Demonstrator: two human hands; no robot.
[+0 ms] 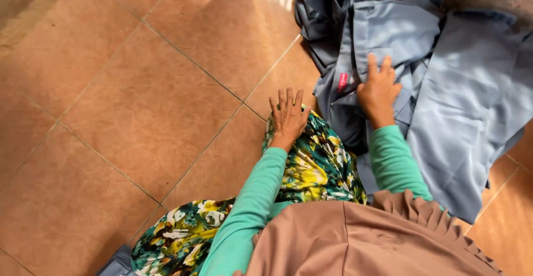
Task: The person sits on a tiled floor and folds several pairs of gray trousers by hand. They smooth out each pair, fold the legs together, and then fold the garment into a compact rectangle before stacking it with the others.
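My left hand [288,116] lies flat with fingers spread on my knee, which is covered by a green, yellow and white floral skirt [313,162]. My right hand [378,89] rests palm down on a pile of grey-blue garments [461,104] spread on the floor, its fingers near a pocket flap and a small red label [342,81]. Neither hand grips anything. Both arms wear teal sleeves [252,198]. A brown pleated cloth [361,237] hangs at the bottom of the view.
The floor is of large orange-brown tiles [133,104] with thin grout lines. Darker grey-blue garments [327,9] are bunched at the far end of the pile. A bit of grey-blue fabric [117,265] shows at the bottom left.
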